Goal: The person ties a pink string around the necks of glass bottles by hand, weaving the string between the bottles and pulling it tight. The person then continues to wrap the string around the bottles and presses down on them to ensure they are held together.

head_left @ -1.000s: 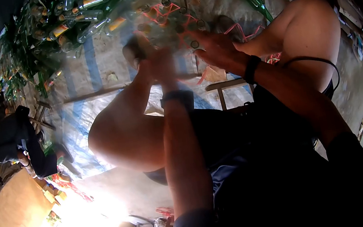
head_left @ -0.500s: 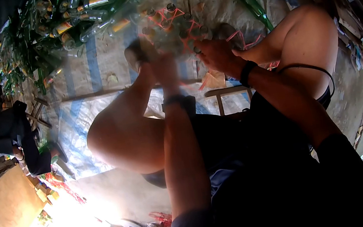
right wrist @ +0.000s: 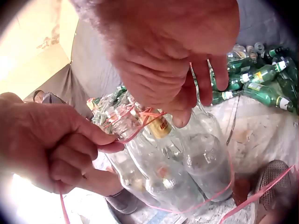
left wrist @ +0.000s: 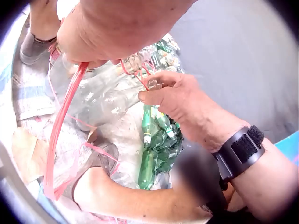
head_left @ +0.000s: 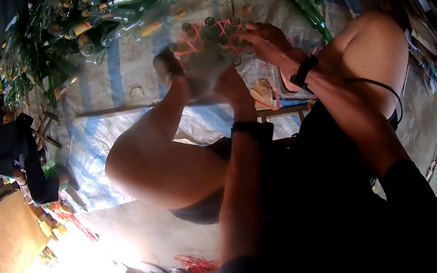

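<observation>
Clear glass bottles (right wrist: 187, 158) stand necks-up; left hand (right wrist: 51, 149) and right hand (right wrist: 163, 60) pinch pink strap (left wrist: 63, 116).

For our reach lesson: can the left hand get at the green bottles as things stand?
Probably not without letting go: the left hand grips the pink string, and the bundle of clear bottles stands between it and the green bottles.

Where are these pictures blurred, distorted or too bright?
Head view: strong fisheye bending, dark rim, white glare lower left, motion-blurred left hand. Left wrist view: dark corners, soft foreground. Right wrist view: clear glass bottles fairly sharp, close right hand soft.
</observation>
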{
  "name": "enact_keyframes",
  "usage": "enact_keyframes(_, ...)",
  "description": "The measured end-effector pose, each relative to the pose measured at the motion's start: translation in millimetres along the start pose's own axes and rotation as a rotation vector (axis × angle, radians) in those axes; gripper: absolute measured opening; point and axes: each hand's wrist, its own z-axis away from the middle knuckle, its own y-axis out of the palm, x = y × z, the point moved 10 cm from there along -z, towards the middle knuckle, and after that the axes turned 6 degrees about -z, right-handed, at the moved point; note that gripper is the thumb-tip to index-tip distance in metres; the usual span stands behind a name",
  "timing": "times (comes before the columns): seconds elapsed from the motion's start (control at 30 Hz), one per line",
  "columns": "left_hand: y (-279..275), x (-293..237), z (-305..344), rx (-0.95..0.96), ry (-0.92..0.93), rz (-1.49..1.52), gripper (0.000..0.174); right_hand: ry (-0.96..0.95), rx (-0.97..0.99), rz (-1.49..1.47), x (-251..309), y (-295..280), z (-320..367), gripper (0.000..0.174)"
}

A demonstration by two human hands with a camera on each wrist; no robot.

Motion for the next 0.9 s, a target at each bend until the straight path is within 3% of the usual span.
enact_keyframes(0.07, 4, -14, 6, 0.080, -0.242, -0.025, 0.019, -0.019, -0.034, 0.004, -6, 0, -2, 0.042)
enact_keyframes(0.3, 0, -9, 5, 0.138, -0.056, 0.014, 0.019, 0.033, -0.051, -0.064, -1, -7, 1, 0.050)
enact_keyframes(0.4, 0, -6, 7, 0.169, -0.162, 0.071, 0.020, 0.050, -0.040, -0.097, 1, -8, 1, 0.056)
enact_keyframes(0.47, 4, 9, 11, 0.205, -0.373, 0.202, 0.020, 0.026, -0.037, -0.070, 7, -12, 1, 0.056)
enact_keyframes(0.53, 3, 8, 11, 0.215, -0.373, 0.205, 0.020, 0.004, -0.034, -0.043, 16, -15, 1, 0.056)
enact_keyframes(0.6, 3, 7, 13, 0.232, -0.374, 0.212, 0.020, -0.095, -0.095, -0.104, 32, -25, 1, 0.040)
enact_keyframes(0.67, 2, 4, 9, 0.233, -0.197, 0.087, 0.018, -0.303, -0.181, -0.068, 57, -26, -3, 0.032)
enact_keyframes(0.7, -1, -21, 8, 0.190, 0.277, -0.194, 0.017, -0.263, -0.140, -0.058, 55, -14, -3, 0.025)
enact_keyframes(0.73, 3, 11, 9, 0.217, -0.088, -0.023, 0.017, -0.432, -0.085, 0.114, 60, 10, 0, 0.022)
enact_keyframes(0.77, 14, 65, 7, 0.249, -0.163, 0.071, 0.024, -0.465, -0.028, 0.250, 66, 20, 1, 0.020)
enact_keyframes(0.8, 10, 60, 7, 0.260, -0.169, 0.043, 0.025, -0.493, 0.031, 0.382, 79, 28, 6, 0.019)
enact_keyframes(0.83, 8, 60, 13, 0.250, -0.321, 0.157, 0.025, -0.308, 0.079, 0.421, 91, 15, 2, 0.014)
enact_keyframes(0.87, 10, 73, 9, 0.222, -0.231, 0.166, 0.025, -0.299, 0.070, 0.446, 87, 20, -3, 0.014)
enact_keyframes(0.9, 8, 64, 10, 0.195, -0.337, 0.185, 0.022, -0.327, 0.059, 0.401, 80, 33, -3, 0.011)
